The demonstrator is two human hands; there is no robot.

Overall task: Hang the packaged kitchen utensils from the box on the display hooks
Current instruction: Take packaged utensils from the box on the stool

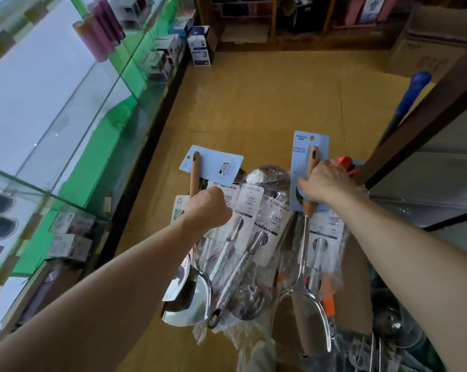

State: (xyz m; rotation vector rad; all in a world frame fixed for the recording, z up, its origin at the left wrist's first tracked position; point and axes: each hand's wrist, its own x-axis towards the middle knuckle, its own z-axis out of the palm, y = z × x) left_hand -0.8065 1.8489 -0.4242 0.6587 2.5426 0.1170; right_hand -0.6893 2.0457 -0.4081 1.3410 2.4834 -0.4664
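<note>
Left spatula (194,173) and right spatula (309,208): pale blue cards, light-brown wooden handles, mirror-silver blades. Bag labels (250,202): white with black print. Floor (254,103): ochre-tan. Glass shelving (130,65): green-edged. Pole grip (415,89): deep blue. Orange-red item (345,162) beside the right card, possibly a handle; too blurred to identify.
</note>
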